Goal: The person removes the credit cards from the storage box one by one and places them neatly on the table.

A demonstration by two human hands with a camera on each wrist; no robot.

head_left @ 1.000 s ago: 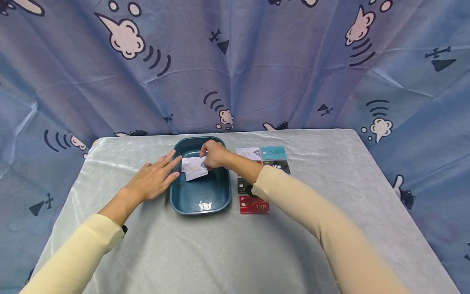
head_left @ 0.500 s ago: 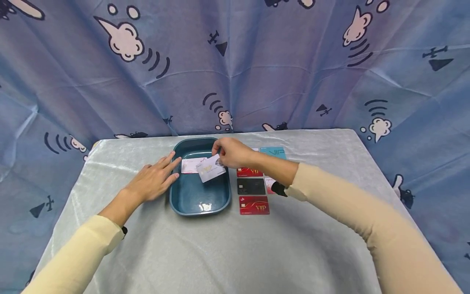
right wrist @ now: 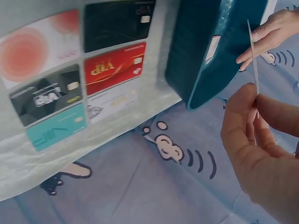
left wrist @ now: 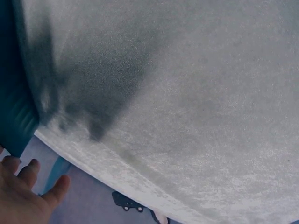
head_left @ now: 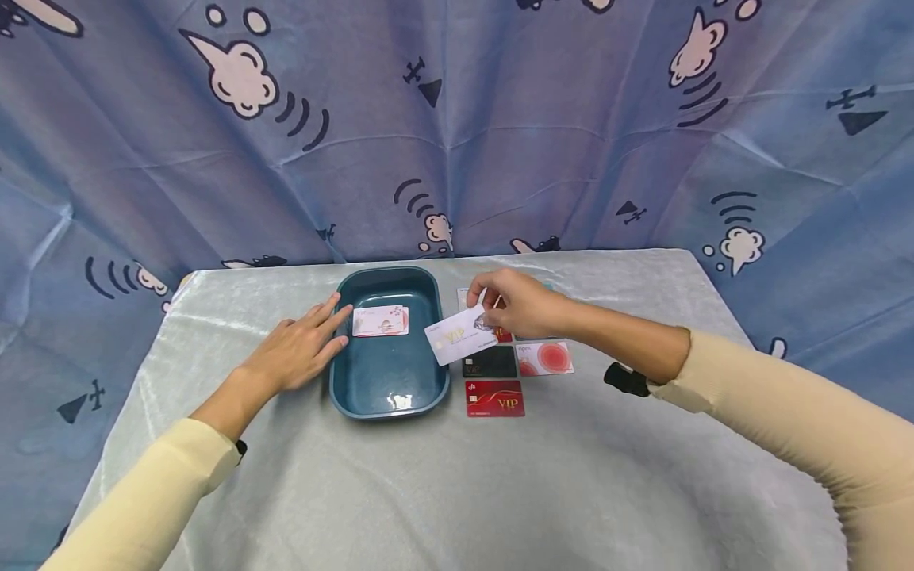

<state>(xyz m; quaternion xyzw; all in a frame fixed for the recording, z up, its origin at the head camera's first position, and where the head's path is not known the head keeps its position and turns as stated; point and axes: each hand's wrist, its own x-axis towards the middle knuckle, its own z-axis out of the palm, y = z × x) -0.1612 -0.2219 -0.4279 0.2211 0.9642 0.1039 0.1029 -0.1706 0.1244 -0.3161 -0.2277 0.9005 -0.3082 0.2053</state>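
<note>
In the head view my right hand (head_left: 517, 303) pinches a white VIP card (head_left: 457, 337) by its right end, over the right rim of a dark teal basin (head_left: 389, 388). The right wrist view shows this card edge-on between thumb and fingers. My left hand (head_left: 303, 345) has its fingers straight and rests at the basin's left rim. Inside the basin lie white cards with a pinkish print (head_left: 381, 321), slightly overlapping; how many is hidden. On the table right of the basin, cards lie in two columns, among them a black card (head_left: 489, 362) and a white card with red circles (head_left: 545, 358).
A red VIP card (head_left: 495, 398) lies nearest the front. The right wrist view shows a teal card (right wrist: 57, 127), a dark grey VIP card (right wrist: 46, 95), another red VIP card (right wrist: 115, 67) and another white card (right wrist: 112, 102). A patterned blue curtain (head_left: 457, 127) hangs behind the table.
The right hand has lifted the white VIP card from inside the basin and carried it right, to the rim. The pinkish cards beneath are uncovered. The left hand has stayed put.
</note>
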